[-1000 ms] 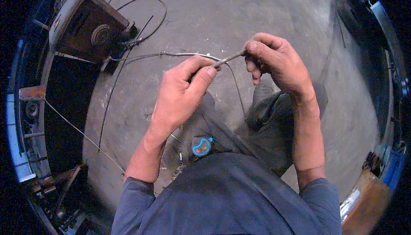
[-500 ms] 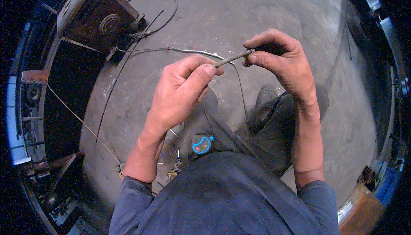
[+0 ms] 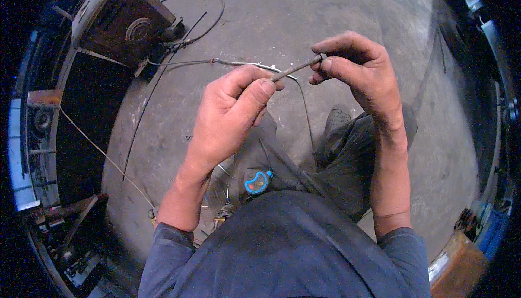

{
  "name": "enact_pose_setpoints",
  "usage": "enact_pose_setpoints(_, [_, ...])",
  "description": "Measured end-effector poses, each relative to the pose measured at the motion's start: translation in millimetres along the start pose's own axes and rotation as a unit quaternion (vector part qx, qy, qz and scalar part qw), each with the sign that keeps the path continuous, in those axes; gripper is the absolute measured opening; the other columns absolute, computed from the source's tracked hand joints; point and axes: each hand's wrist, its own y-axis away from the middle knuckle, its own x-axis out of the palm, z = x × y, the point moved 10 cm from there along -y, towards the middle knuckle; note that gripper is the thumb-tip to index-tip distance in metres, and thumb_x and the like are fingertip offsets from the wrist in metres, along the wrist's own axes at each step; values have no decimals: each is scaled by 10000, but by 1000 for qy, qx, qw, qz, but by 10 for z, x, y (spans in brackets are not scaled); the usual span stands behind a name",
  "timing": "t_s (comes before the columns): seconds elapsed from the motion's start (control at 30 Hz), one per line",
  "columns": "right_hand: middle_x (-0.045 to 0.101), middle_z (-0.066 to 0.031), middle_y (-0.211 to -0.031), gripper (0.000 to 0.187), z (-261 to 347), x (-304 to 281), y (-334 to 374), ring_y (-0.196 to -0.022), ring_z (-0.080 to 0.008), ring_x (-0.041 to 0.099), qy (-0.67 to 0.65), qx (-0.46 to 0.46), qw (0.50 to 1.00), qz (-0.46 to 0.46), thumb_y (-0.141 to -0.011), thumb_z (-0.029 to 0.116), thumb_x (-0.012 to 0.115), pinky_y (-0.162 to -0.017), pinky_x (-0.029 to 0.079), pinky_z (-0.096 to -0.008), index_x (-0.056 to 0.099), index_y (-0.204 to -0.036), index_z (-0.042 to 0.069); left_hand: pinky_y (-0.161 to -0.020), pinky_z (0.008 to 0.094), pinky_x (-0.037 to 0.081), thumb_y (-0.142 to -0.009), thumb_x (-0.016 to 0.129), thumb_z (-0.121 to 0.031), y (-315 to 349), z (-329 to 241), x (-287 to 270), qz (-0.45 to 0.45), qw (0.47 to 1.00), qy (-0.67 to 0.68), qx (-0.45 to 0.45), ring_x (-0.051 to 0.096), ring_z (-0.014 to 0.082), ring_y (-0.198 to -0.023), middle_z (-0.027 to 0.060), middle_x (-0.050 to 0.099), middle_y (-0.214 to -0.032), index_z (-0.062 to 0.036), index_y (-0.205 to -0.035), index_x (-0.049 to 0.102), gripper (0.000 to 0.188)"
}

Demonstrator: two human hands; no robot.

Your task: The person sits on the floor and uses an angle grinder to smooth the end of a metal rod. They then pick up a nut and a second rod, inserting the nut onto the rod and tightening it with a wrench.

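My left hand (image 3: pixel 229 109) pinches the lower end of a thin, greyish metal rod (image 3: pixel 297 68) between thumb and fingers. The rod slants up to the right, in the air above my lap. At its far end sits a small dark collar, perhaps a nut (image 3: pixel 323 57). My right hand (image 3: pixel 364 73) has its thumb and fingers closed around that end piece, the index finger arched over it. How firmly the fingertips press on it is hard to see.
A rusty metal box (image 3: pixel 127 24) with dark cables stands at the upper left. A hose (image 3: pixel 239 63) runs across the concrete floor (image 3: pixel 271 10) behind my hands. A blue-rimmed gadget (image 3: pixel 257 182) lies by my lap. Tools lie near my left elbow; a brown box (image 3: pixel 458 265) is at lower right.
My right hand has risen slightly, and its thumb and fingertips have shifted around the rod's end piece. The rod's far end is a little higher. My left hand keeps its grip.
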Motion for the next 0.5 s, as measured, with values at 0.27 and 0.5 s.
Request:
enact_pose_setpoints(0.27, [706, -80, -881, 192, 1, 7, -18, -816, -148, 676, 27, -24, 999, -1, -866, 49, 677, -769, 560, -278, 690, -1037, -38, -463, 199, 310, -962, 600, -330, -11, 1, -25, 16, 999, -20, -18, 437, 24, -527, -49, 513, -659, -30, -960, 676, 310])
enact_pose_setpoints(0.5, [704, -84, -871, 200, -46, 23, -27, -798, -146, 675, 21, 0, 1000, 4, -865, 58, 680, -759, 561, -277, 692, -1041, -37, -462, 194, 321, -963, 597, -315, -18, 29, -36, 10, 1000, -19, -4, 448, 23, -533, -51, 516, -662, -33, -962, 675, 293])
